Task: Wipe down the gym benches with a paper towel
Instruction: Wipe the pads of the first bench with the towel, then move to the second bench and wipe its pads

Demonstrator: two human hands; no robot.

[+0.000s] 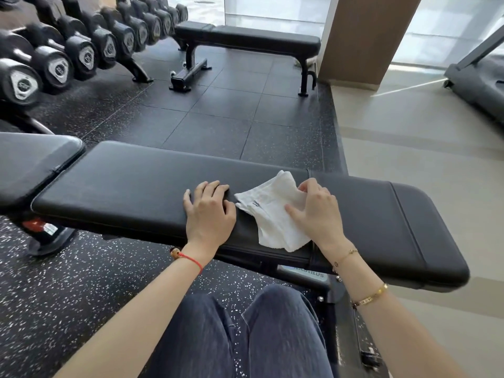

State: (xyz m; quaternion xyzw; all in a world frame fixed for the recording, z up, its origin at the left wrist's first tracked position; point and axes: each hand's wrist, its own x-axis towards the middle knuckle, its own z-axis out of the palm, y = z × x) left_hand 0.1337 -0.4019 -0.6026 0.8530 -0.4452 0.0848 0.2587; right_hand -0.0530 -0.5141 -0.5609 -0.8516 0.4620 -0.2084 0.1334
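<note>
Right, my knees in dark trousers [245,336] nearest. Both hands on the black padded counter [136,192] in front. Left hand [208,211] lies flat on the pad, fingers straight, holding nothing. Right hand [317,211] presses the white paper towel [272,211] down, fingers spread on it. Towel sits mid-pad, crumpled, just beside left hand. Farther: dumbbell rack [81,47] at left, second bench [245,39] beyond, treadmill [477,80] at right.

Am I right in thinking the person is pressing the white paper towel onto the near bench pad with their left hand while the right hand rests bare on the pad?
Not quite: the hands are swapped. In the head view the right hand presses the white paper towel onto the near bench pad, while the left hand rests bare on the pad.
</note>
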